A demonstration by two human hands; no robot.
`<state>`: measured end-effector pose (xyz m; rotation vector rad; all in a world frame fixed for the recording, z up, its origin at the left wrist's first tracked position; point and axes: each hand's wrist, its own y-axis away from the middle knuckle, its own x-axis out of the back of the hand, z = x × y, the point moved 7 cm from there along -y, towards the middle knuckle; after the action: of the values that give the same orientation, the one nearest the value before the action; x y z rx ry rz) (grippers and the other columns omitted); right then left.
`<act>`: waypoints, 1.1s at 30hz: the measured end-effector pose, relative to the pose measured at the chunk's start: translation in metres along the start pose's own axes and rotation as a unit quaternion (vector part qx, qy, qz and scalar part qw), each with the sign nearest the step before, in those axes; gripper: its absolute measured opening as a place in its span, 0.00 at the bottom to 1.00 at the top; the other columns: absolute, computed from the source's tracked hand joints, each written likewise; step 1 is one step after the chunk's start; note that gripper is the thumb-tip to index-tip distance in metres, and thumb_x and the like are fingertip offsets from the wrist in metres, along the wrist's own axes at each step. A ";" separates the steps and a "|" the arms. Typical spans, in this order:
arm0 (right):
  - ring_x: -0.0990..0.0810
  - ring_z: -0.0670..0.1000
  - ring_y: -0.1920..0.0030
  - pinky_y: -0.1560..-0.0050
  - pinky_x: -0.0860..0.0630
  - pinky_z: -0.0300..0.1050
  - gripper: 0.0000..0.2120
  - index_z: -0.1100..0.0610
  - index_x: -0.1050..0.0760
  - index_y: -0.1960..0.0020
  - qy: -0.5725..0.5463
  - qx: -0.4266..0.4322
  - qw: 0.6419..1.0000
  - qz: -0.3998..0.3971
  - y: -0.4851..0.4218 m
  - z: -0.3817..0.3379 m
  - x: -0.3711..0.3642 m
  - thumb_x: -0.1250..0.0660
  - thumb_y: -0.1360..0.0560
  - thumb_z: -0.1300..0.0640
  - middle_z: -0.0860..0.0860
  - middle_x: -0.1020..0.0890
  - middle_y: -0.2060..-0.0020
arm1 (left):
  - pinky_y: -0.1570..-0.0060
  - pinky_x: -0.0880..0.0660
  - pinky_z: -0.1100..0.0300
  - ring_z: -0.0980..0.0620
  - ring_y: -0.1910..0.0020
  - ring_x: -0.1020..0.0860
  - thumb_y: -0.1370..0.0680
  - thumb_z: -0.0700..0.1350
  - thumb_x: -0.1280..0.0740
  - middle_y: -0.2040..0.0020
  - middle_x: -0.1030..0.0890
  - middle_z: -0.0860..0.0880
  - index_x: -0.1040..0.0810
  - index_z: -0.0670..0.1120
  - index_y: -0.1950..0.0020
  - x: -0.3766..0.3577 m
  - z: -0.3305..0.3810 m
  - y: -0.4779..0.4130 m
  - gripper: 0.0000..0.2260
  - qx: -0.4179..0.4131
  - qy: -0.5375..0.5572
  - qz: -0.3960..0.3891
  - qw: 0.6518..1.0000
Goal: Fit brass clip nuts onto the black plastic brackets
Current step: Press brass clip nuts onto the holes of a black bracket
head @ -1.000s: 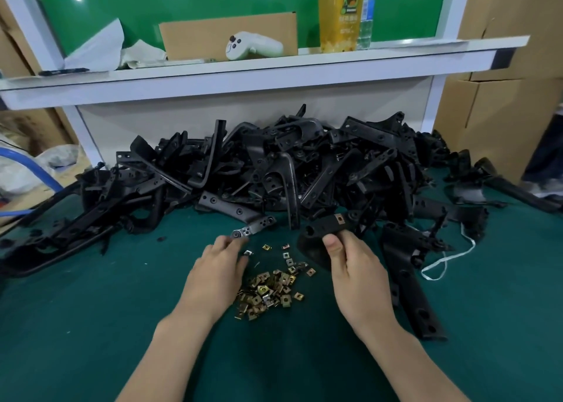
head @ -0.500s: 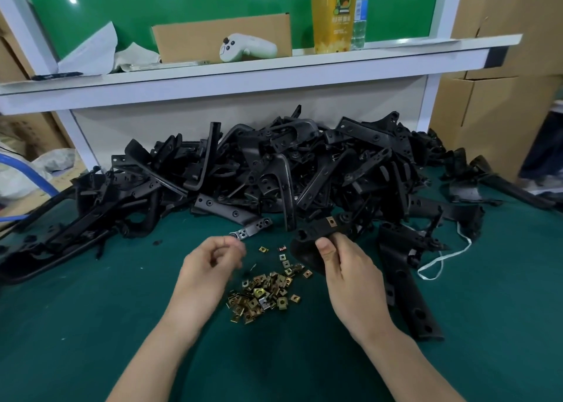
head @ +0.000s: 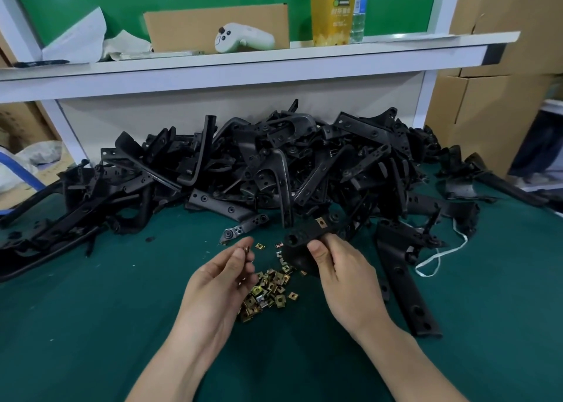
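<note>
Nuts (head: 268,289) lie in one loose pile on the green mat (head: 91,325) between the two hands, too overlapped to count; a few strays sit at the pile's 12 o'clock. The left hand (head: 222,283), at the pile's 9 o'clock, pinches one nut (head: 247,249) between thumb and forefinger, with its other fingers curled. The right hand (head: 344,277), at 3 o'clock, grips one bracket (head: 300,237) with the thumb on top. That bracket carries one fitted nut (head: 320,222) near its far end. The pinched nut and the bracket are near each other but apart.

At the pile's 12 o'clock a heap (head: 274,170) of black brackets, far too many to count, is banked against the white bench wall. One long bracket (head: 402,280) lies alone at the right hand's 3 o'clock, with one white cord (head: 432,258) just beside it. On the shelf (head: 274,63) above stand one box (head: 189,27), one white controller (head: 240,38), one yellow cup (head: 330,12) and one bottle (head: 359,15).
</note>
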<state>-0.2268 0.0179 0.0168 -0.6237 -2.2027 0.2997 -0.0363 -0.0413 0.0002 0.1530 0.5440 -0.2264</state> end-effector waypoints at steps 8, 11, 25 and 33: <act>0.24 0.46 0.57 0.51 0.25 0.50 0.28 0.52 0.27 0.53 -0.012 0.001 1.000 -0.004 0.000 -0.002 0.000 0.55 0.21 0.33 0.44 0.22 0.60 | 0.59 0.20 0.64 0.56 0.63 0.21 0.25 0.41 0.33 0.59 0.19 0.47 0.13 0.41 0.48 -0.008 0.003 0.003 0.11 -0.007 0.000 -0.034 0.999; 0.24 0.47 0.58 0.52 0.25 0.50 0.28 0.53 0.27 0.53 -0.009 0.003 1.000 -0.007 0.000 -0.002 0.000 0.55 0.21 0.33 0.44 0.23 0.61 | 0.62 0.21 0.64 0.56 0.65 0.23 0.24 0.46 0.33 0.61 0.20 0.48 0.12 0.41 0.53 -0.008 0.002 0.005 0.11 0.008 0.006 -0.026 1.000; 0.23 0.48 0.57 0.52 0.25 0.51 0.29 0.53 0.26 0.53 -0.007 0.006 1.000 -0.011 0.001 -0.001 -0.001 0.55 0.21 0.33 0.45 0.21 0.60 | 0.67 0.22 0.62 0.56 0.69 0.24 0.24 0.47 0.32 0.61 0.21 0.49 0.15 0.43 0.57 -0.006 -0.008 0.001 0.09 0.120 0.161 -0.021 0.979; 0.24 0.46 0.59 0.56 0.28 0.47 0.27 0.52 0.28 0.55 -0.006 0.009 1.000 -0.005 0.001 -0.001 -0.001 0.54 0.21 0.33 0.44 0.24 0.63 | 0.64 0.22 0.57 0.53 0.66 0.24 0.21 0.42 0.39 0.58 0.23 0.49 0.17 0.43 0.58 -0.012 -0.011 0.008 0.12 0.190 0.257 -0.074 0.945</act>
<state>-0.2250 0.0180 0.0165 -0.6025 -2.2106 0.3189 -0.0496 -0.0289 -0.0020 0.5584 1.0315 -0.4437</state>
